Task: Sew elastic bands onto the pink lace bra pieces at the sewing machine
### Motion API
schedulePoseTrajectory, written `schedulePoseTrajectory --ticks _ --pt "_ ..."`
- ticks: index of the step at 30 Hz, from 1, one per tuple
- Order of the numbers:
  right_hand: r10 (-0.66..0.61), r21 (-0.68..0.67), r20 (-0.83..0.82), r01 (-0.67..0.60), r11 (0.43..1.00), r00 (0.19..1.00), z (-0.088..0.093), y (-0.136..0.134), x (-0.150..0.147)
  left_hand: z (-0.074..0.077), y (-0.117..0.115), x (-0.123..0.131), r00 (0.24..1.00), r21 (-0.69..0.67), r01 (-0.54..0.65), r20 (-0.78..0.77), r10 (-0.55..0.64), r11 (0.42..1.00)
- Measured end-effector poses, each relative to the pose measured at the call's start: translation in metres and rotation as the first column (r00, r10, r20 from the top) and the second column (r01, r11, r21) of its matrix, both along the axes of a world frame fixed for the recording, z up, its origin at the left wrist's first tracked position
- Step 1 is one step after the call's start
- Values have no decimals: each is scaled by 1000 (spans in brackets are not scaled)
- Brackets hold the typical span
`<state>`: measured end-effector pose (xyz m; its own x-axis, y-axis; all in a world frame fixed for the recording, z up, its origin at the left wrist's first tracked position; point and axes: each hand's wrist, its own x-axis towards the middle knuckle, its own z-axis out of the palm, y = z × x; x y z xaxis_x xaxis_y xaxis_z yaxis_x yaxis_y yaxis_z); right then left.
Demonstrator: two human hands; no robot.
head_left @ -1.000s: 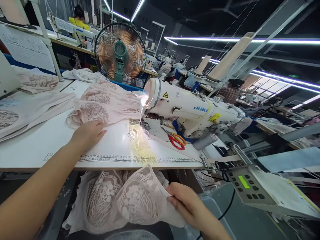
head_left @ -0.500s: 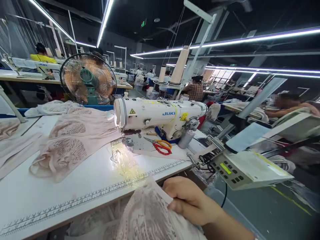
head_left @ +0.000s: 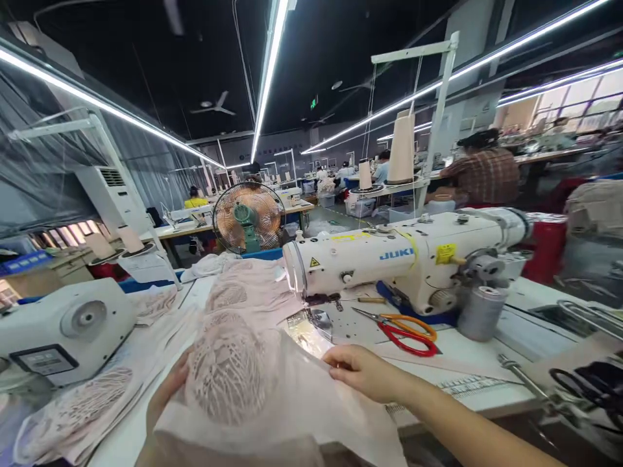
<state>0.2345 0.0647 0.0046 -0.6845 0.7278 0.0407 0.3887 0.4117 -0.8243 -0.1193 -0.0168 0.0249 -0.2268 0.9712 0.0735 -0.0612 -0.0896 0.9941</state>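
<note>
A pale pink garment with a lace cup [head_left: 228, 370], which looks like a bra top, is spread between my hands in front of the sewing machine [head_left: 350, 259]. My right hand [head_left: 363, 373] pinches its right edge between thumb and fingers. At the left edge my left hand [head_left: 168, 392] grips the cloth, its fingertips hidden behind it. The needle area, lit by a small lamp, lies just beyond the garment. More pink lace pieces [head_left: 233, 295] lie on the table left of the machine head.
Red-and-orange-handled scissors [head_left: 409, 334] and a grey thread cone [head_left: 481, 314] lie and stand right of the needle. Another machine [head_left: 73, 331] is at the left, beside stacked lace pieces [head_left: 92, 402]. A fan [head_left: 248, 217] stands behind. A co-worker in a plaid shirt [head_left: 487, 172] sits at back right.
The view has turned left and closer to the machine. My right hand has lifted the garment from below the table edge to above the tabletop. My left hand has come into view holding it.
</note>
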Motion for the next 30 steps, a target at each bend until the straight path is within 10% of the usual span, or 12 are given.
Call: schedulePoseTrajectory --ticks 3,6,11,15,19,24,30 --pt "-70 342 180 5 940 981 -17 25 -27 17 19 -6 948 -82 -45 -317 17 996" --pt "-145 599 329 -87 796 933 -32 42 -50 29 36 -26 658 -89 -197 -750 64 976" --pt "-263 687 354 -59 724 897 -42 48 -64 34 58 -24 362 116 -344 -899 246 932" --pt "-293 672 364 -32 740 884 -46 44 -54 4 62 59 278 202 66 -944 176 977" --pt "-297 640 351 4 768 888 -48 42 -47 -38 60 136 131 -4 469 -989 -74 883" --pt "-301 518 292 115 848 908 -48 44 -41 -49 64 142 -13 -79 474 -997 -82 877" --pt "-238 603 347 -21 798 907 -61 47 -35 -35 75 123 -93 -149 438 -988 -120 887"
